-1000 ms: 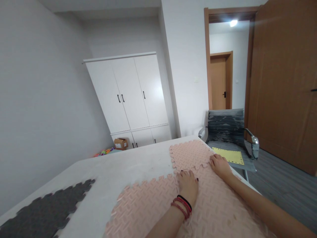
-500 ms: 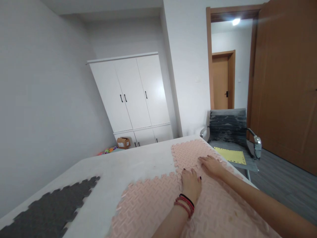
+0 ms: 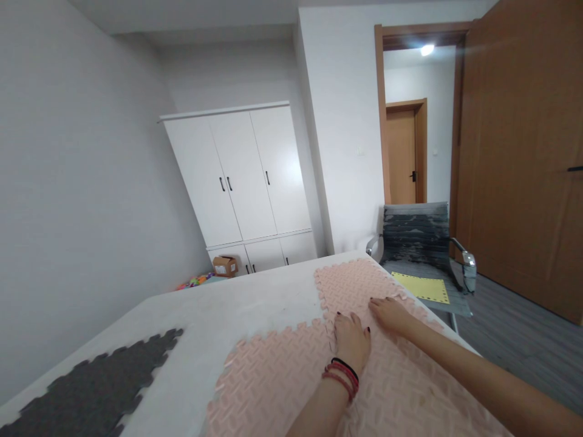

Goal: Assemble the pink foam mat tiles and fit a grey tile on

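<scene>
Pink foam mats [image 3: 277, 370] with toothed edges and a raised pattern lie on the white table [image 3: 204, 328]. My left hand [image 3: 351, 340], with red and black bands at the wrist, rests palm down on the pink foam near a seam, fingers spread. To its right, my right hand [image 3: 388, 313] lies flat on the pink foam close to the table's right side, its fingers stretched out. Neither hand holds anything. A dark grey foam mat [image 3: 100, 382] with toothed edges lies at the left of the table.
Beyond the table's right edge stands a dark chair [image 3: 416, 237] with a yellow sheet [image 3: 421, 287] on its seat. A white cabinet [image 3: 246, 176] and a cardboard box [image 3: 225, 266] are behind the table. An open wooden door [image 3: 519, 152] is at the right.
My right hand has moved slightly towards me over the pink foam. My left hand stays in nearly the same place. The view has shifted a little.
</scene>
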Motion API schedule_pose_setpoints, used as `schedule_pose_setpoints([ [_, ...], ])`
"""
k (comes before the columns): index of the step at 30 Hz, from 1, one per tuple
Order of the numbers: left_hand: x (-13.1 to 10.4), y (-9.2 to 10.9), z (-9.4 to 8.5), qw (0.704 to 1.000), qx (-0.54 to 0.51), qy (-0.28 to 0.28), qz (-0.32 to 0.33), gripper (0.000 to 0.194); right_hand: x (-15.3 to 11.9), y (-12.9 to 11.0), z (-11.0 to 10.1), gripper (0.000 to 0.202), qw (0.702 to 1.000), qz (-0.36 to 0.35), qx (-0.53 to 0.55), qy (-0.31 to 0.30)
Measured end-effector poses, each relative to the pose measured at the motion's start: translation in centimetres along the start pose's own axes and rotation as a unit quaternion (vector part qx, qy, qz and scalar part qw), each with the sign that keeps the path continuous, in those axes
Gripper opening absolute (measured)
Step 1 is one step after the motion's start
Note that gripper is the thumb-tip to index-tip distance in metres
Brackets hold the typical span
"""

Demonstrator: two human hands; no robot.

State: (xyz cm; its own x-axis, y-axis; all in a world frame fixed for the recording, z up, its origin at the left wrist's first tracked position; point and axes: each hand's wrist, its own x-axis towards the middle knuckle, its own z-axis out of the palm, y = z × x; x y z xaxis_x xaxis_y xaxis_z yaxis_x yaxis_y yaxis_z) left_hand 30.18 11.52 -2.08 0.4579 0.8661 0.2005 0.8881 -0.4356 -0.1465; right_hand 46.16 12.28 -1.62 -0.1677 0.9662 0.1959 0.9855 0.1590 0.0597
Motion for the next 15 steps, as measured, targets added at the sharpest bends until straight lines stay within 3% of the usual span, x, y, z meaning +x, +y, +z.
schedule_pose_setpoints([
  [3,-0.1,0.1,0.1,1.0,-0.004,-0.001,-0.004,0.06,-0.9,0.4,0.5,0.034,0.999,0.04,-0.02,0.005],
  [8,-0.1,0.1,0.1,1.0,-0.013,0.0,-0.006,0.061,-1.6,0.9,0.8,0.037,0.998,0.044,-0.034,0.019],
  [15,-0.6,-0.1,-0.5,1.0,-0.027,0.003,-0.009,0.061,-1.3,0.0,1.8,0.037,0.99,0.14,-0.026,0.004],
])
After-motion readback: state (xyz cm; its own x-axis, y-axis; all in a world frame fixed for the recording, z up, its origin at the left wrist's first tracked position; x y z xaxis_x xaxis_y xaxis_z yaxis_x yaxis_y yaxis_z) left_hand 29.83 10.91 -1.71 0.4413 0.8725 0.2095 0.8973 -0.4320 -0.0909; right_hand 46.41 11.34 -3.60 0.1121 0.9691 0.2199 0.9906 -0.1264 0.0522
